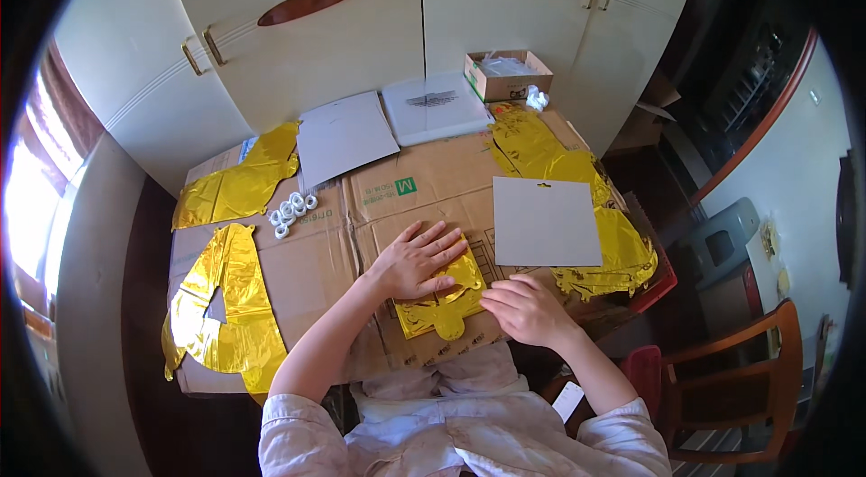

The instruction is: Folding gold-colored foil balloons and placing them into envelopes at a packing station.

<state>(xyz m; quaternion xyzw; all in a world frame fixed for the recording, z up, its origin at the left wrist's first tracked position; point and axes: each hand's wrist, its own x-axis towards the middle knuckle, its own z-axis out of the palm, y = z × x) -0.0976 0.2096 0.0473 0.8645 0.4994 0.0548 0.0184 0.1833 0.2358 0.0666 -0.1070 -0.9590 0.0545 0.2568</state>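
Note:
A gold foil balloon (448,318), flat and folded into a compact shape, lies near the front edge of the cardboard-covered table (334,297). My left hand (418,262) presses flat on its upper part, fingers stretched toward the right. At the foil's right edge, my right hand (523,307) has its fingers drawn together in a pinch; the fingertips meet the foil there. Just beyond the right hand is a grey card (547,223) with a hanging slot, partly over a pile of gold foil balloons (622,247).
More flat gold foil balloons (225,297) lie at the left. Several white ribbon rolls (290,209) sit near grey cards (345,139). Clear plastic bags (435,109) and a small open carton (508,74) are at the back by the cupboards. A wooden chair (735,387) stands at the right.

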